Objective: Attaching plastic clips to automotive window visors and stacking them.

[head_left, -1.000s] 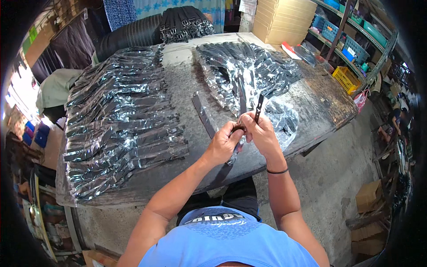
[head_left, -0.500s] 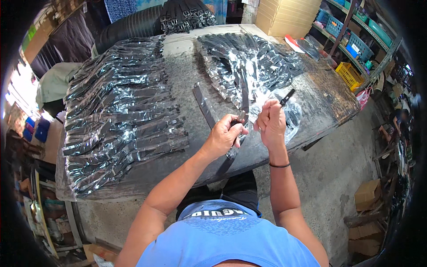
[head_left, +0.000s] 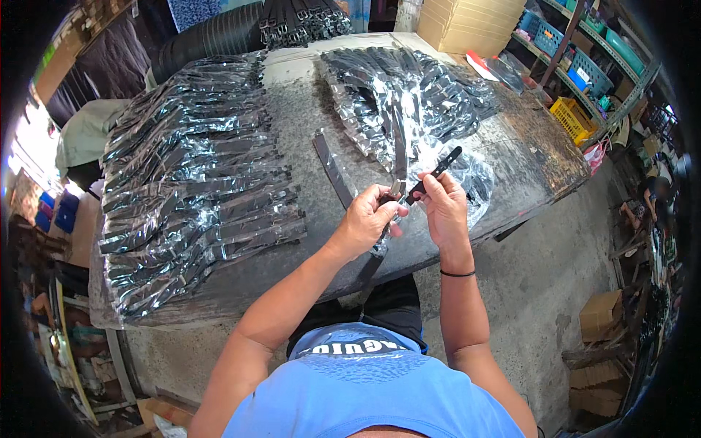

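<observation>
My left hand (head_left: 374, 217) is closed round the buckle end of a black belt (head_left: 399, 139), with the metal buckle (head_left: 397, 189) showing between thumb and fingers. Just to its right, my right hand (head_left: 444, 206) pinches a slim black strip (head_left: 446, 161) with a rounded, holed tip pointing up and away. The strip's lower end meets the buckle; whether it passes through I cannot tell. A single belt in a clear sleeve (head_left: 332, 166) lies left of the hands. Beside my right hand is a crumpled clear plastic bag (head_left: 477, 182).
Rows of sleeved black belts (head_left: 197, 182) cover the table's left side. Another sleeved pile (head_left: 438, 95) lies beyond my hands. Bundled buckled belts (head_left: 303, 23) and a cardboard box (head_left: 467, 25) stand at the far edge. Shelves with baskets (head_left: 573, 120) are at right; another person (head_left: 652, 197) sits farther off.
My right hand has turned and moved left toward the buckle, bringing the black strip against it. My left hand has stayed nearly in place, holding the belt.
</observation>
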A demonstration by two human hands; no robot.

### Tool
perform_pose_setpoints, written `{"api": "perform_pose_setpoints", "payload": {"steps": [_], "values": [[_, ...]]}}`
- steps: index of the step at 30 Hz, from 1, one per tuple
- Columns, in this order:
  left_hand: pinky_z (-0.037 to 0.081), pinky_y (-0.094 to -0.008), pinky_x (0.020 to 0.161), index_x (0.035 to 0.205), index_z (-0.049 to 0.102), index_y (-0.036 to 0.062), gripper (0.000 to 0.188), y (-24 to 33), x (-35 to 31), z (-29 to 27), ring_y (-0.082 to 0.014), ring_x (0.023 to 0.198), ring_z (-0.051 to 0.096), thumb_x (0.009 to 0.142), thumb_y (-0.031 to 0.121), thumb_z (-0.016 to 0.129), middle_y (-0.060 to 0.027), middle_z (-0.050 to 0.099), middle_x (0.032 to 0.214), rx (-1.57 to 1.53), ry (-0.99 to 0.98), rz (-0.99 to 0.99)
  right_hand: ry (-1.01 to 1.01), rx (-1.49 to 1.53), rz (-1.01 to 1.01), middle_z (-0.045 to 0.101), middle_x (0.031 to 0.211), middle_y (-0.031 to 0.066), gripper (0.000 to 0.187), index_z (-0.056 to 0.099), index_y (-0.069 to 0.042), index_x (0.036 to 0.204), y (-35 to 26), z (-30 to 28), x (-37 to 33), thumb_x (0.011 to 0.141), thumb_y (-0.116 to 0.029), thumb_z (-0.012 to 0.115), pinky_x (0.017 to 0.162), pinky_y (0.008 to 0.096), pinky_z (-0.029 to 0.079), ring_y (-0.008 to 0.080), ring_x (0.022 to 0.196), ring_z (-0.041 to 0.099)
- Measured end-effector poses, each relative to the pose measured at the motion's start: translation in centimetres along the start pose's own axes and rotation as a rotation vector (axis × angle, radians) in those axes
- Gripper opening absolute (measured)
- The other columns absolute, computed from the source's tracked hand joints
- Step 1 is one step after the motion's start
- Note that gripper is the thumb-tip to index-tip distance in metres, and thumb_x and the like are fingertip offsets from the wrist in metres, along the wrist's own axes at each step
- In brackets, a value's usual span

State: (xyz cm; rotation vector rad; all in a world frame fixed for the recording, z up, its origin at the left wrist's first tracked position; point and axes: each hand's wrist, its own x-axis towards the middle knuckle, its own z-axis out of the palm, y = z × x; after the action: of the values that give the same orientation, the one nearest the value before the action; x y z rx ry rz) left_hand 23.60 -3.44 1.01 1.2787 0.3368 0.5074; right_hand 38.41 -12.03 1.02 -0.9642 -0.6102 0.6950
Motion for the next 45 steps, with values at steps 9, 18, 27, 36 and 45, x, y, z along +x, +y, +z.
{"api": "perform_pose_setpoints", "payload": {"steps": [9,18,27,36,45], "values": [[0.054,-0.0271,0.065,0.117,0.049,-0.0016,0.023,-0.2,-0.1,-0.2,-0.0121,0.07,0.061,0.096,0.009,0.051,-0.0118,0.063,0.098,-0.008,0.008,-0.02,-0.039,0.068,-0.079,0.06,0.085,0.0017,0.014,0.059,-0.003,0.095,-1.1,1.1,-0.2,0.084,-0.001,0.067,0.071,0.027,0.052,0.01,0.074,0.058],[0.055,-0.0264,0.065,0.119,0.047,-0.0027,0.024,-0.6,0.2,-0.1,-0.0123,0.072,0.061,0.097,0.005,0.047,-0.0122,0.062,0.098,0.046,0.008,0.033,-0.029,-0.588,-0.319,0.063,0.071,0.004,0.014,0.062,0.0,0.079,-1.3,2.1,-2.3,0.083,-0.008,0.072,0.055,0.0218,0.043,0.0075,0.062,0.058],[0.054,-0.0251,0.063,0.121,0.048,-0.0031,0.027,-0.8,0.1,0.3,-0.0114,0.08,0.062,0.094,0.002,0.049,-0.0107,0.063,0.096,0.077,0.065,0.114,-0.077,-0.878,-0.55,0.064,0.07,0.0074,0.009,0.064,0.0,0.079,-2.7,3.3,-2.8,0.079,-0.002,0.072,0.055,0.0262,0.045,0.0146,0.06,0.061],[0.054,-0.0249,0.065,0.122,0.05,-0.0021,0.029,0.6,-0.5,0.1,-0.0096,0.081,0.062,0.093,0.003,0.05,-0.0073,0.063,0.095,0.11,0.041,0.073,-0.101,-0.899,-0.597,0.064,0.07,0.0079,0.01,0.065,-0.001,0.077,-2.3,3.1,-2.9,0.075,-0.002,0.075,0.059,0.029,0.046,0.0174,0.062,0.06],[0.054,-0.0261,0.064,0.109,0.054,-0.0018,0.02,-0.6,-0.6,0.0,-0.0083,0.072,0.061,0.089,0.001,0.05,-0.0047,0.062,0.085,0.17,0.028,0.056,-0.14,-0.766,-0.463,0.064,0.088,0.006,0.017,0.062,0.001,0.094,-1.7,3.5,-4.3,0.079,-0.001,0.069,0.067,0.027,0.047,0.0137,0.074,0.057]]}}
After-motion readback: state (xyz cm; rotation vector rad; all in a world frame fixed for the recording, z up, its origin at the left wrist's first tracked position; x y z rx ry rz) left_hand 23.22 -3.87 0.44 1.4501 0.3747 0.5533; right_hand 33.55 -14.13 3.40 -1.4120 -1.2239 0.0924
